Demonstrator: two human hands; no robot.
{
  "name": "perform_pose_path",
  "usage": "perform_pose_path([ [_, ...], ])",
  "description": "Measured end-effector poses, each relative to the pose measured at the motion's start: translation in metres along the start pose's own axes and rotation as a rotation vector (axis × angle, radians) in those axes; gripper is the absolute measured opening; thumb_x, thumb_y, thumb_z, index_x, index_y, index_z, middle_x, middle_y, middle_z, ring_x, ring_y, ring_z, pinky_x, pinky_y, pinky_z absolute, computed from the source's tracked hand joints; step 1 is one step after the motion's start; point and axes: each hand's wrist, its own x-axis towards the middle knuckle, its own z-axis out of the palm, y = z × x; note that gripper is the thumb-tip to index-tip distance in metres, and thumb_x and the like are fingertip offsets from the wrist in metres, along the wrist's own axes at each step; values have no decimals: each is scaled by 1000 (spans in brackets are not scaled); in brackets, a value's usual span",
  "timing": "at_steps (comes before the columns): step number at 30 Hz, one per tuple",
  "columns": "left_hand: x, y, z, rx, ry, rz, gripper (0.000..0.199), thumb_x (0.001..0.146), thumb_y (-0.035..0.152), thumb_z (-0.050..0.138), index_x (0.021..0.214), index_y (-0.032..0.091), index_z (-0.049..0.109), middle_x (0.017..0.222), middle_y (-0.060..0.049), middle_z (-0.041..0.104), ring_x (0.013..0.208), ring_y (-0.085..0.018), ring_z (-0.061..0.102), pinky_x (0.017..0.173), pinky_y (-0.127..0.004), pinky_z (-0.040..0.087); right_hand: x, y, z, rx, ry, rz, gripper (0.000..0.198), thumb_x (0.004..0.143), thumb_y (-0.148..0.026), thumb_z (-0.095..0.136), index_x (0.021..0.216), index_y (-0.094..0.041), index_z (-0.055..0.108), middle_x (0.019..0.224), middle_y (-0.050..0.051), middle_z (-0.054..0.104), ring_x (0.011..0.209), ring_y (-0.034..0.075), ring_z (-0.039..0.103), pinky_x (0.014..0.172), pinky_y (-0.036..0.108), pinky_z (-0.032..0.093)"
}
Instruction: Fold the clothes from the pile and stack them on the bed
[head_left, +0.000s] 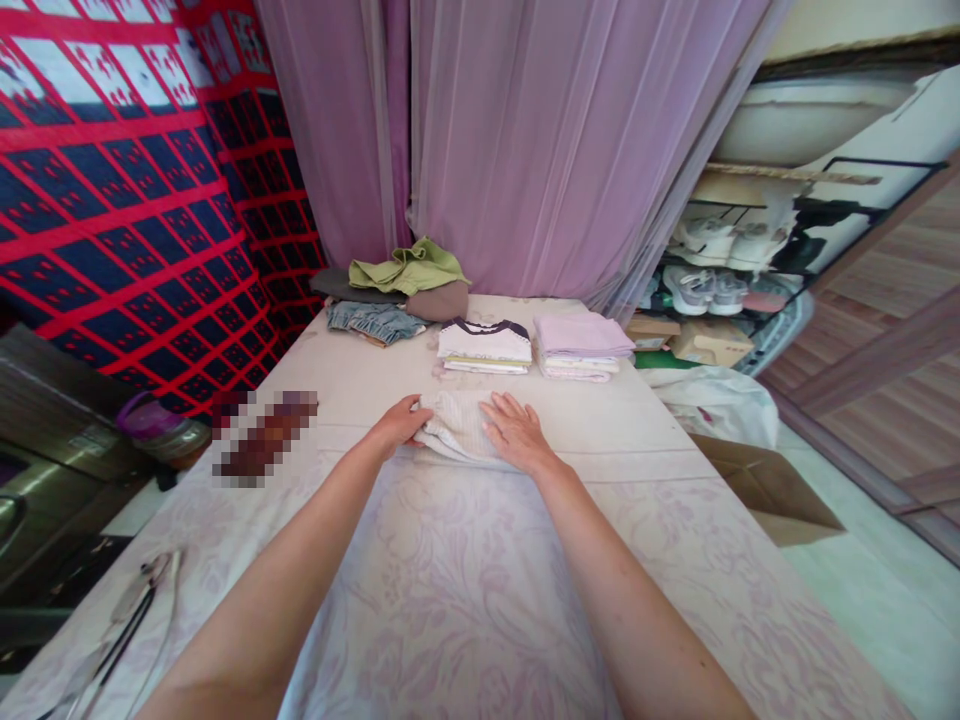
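A light, ribbed-looking garment (459, 425), partly folded, lies flat in front of me; its exact kind I cannot make out. My left hand (403, 422) pinches its left edge between thumb and fingers. Across its right part rests my right hand (517, 432), palm down with the fingers spread. Just beyond it sits a stack of folded shirts (484, 345), the top one white with a dark collar. Right of that stands a second stack of folded cloth (583, 345), with a lilac piece on top.
Loose clothes, including green shorts (409, 268) and denim (375, 320), lie heaped at the back left. A pixelated patch covers something at the left. Cables (142, 620) lie near the left edge. Beyond the right edge are a cardboard box (757, 480) and a shoe rack (739, 240).
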Motion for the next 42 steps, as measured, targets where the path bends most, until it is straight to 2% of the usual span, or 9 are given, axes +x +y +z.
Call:
perform_pose_path([
  [8,10,-10,-7,256,61,43,51,81,30,55,131,20,50,94,-5,70,71,-18,66,55,-24,52,0,-13,9,-68,-51,58,52,97,-45,26,145,-27,34,157,8,20,144,26,12,112,56,11],
  [12,7,-8,-7,417,138,73,58,82,36,56,136,18,46,109,-10,67,88,-24,67,77,-34,53,1,-16,13,-67,-56,104,54,96,-47,27,146,-27,33,158,8,18,144,25,11,112,56,11],
  [16,-10,0,6,783,351,444,50,87,34,50,133,13,50,143,-17,44,127,-27,47,106,-39,37,3,-18,12,-50,-81,122,54,95,-49,26,145,-28,34,157,8,18,144,25,12,112,56,12],
  [20,-21,5,33,1053,158,744,40,92,32,41,127,22,56,144,-7,47,136,-25,35,115,-45,20,8,-11,6,-8,-106,104,52,97,-46,24,144,-29,36,157,7,20,144,25,13,111,57,17],
  [23,-13,-3,46,1111,46,686,43,91,38,42,131,26,53,145,-5,45,138,-28,31,116,-50,9,11,-1,5,38,-137,76,49,98,-41,22,144,-29,37,157,6,20,144,23,14,111,57,19],
  [30,5,-17,45,1113,45,648,52,91,43,38,139,24,44,151,-7,35,141,-28,25,115,-50,3,15,14,10,187,-72,32,44,96,-36,35,138,-29,45,155,4,25,144,21,17,113,54,16],
  [36,-2,-7,39,1136,23,652,46,92,38,39,133,23,51,149,-8,40,138,-28,32,115,-51,12,16,35,-12,527,88,206,41,95,-32,34,126,-22,59,130,4,60,115,15,57,97,30,44],
  [40,-3,-9,24,970,217,674,45,89,31,43,131,18,53,148,-10,40,138,-25,31,115,-41,20,5,51,-14,461,104,398,38,92,-35,41,119,-18,62,113,7,69,95,17,66,77,26,50],
  [42,-2,-13,15,842,342,553,50,89,33,43,135,13,47,145,-14,44,135,-25,37,111,-37,28,0,51,-9,412,71,465,35,90,-40,47,106,-17,68,98,7,73,89,18,68,75,26,49],
])
